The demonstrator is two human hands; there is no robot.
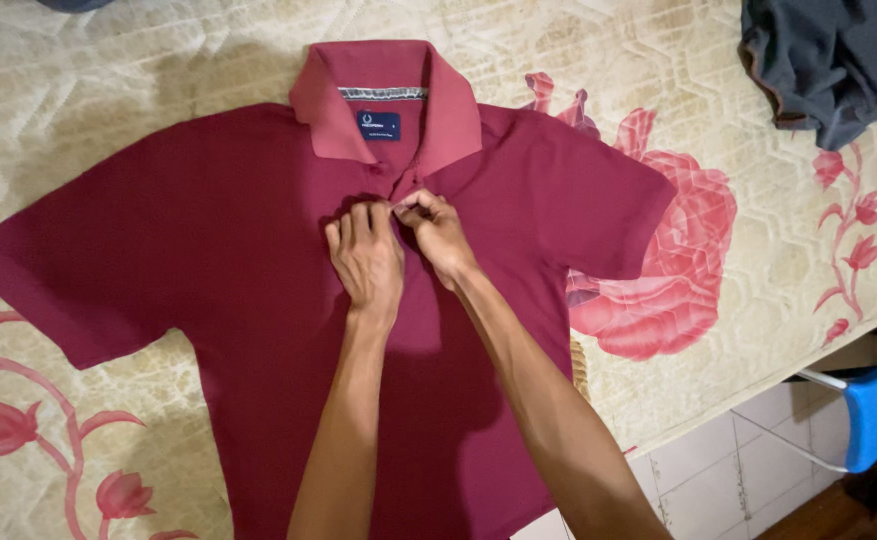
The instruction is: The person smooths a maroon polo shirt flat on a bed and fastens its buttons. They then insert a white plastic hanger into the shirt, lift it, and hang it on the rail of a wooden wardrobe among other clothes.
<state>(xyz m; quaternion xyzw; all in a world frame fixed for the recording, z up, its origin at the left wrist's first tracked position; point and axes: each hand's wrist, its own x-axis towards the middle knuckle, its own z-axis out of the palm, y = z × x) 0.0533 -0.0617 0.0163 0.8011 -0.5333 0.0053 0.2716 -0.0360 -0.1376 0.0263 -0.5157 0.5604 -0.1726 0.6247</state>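
Across the middle of the quilted floral mattress (108,60), a maroon polo shirt (208,250) lay flat, collar toward the far edge. Left hand (366,255) and right hand (436,232) met just below the collar, fingers curled and pinching the button placket (405,190). Near the far right corner lay a dark grey garment (828,60).

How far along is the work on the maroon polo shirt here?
Done: the maroon polo shirt lies flat, front up, sleeves spread on the floral mattress. In hand: the left hand and right hand pinch the placket below the collar. Left: the shirt is not yet folded.
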